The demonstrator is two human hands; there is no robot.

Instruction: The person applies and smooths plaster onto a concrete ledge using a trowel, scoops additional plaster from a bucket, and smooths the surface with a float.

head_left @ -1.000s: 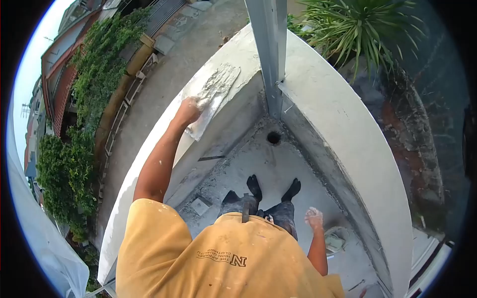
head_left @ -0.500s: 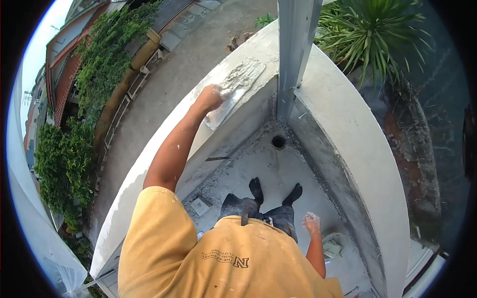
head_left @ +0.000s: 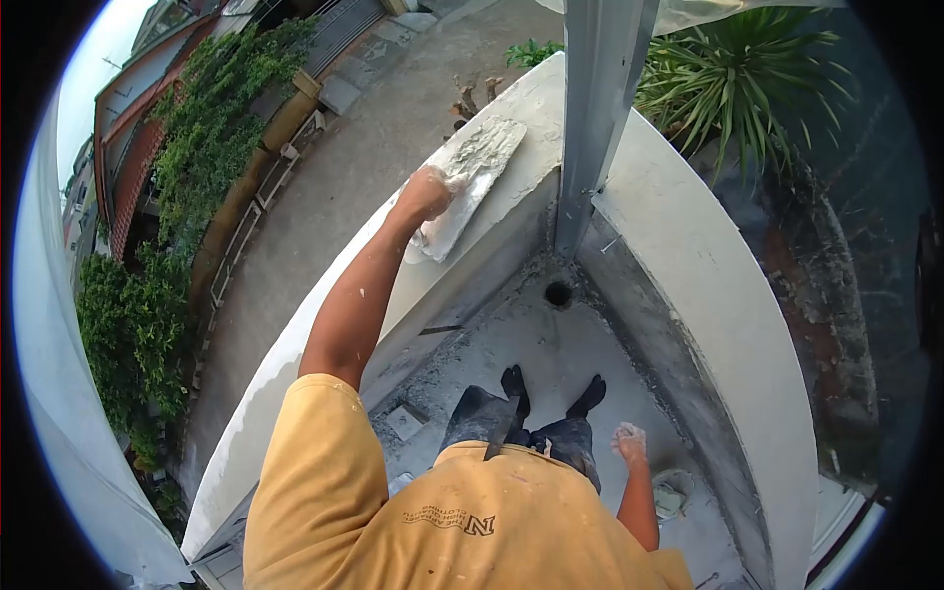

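- Appears to be at the coating step, working pale, lumpy paste point(head_left: 489, 143) over the wall top point(head_left: 543, 110), upper centre of the frame.
- Grips a flat tool point(head_left: 454, 221) in the left hand point(head_left: 429, 192), with fingers curled in tight at the tool's left side.
- Shows the tool touching that hand, just right of and below the knuckles, slanting from mid-frame toward the upper right, short of the metal post point(head_left: 602, 118).
- Carries the thickest paste around the tool's upper-right end; cannot tell exactly where tool gives way to wall there.
- Seems to call next for a level, steady stroke along the wall top, with enough pressure to flatten the lumps and without spilling over the inner edge.
- Holds the right hand point(head_left: 630, 442) low at lower right, whitened and loosely bent, near a bucket point(head_left: 673, 492); cannot tell of anything inside the fingers.
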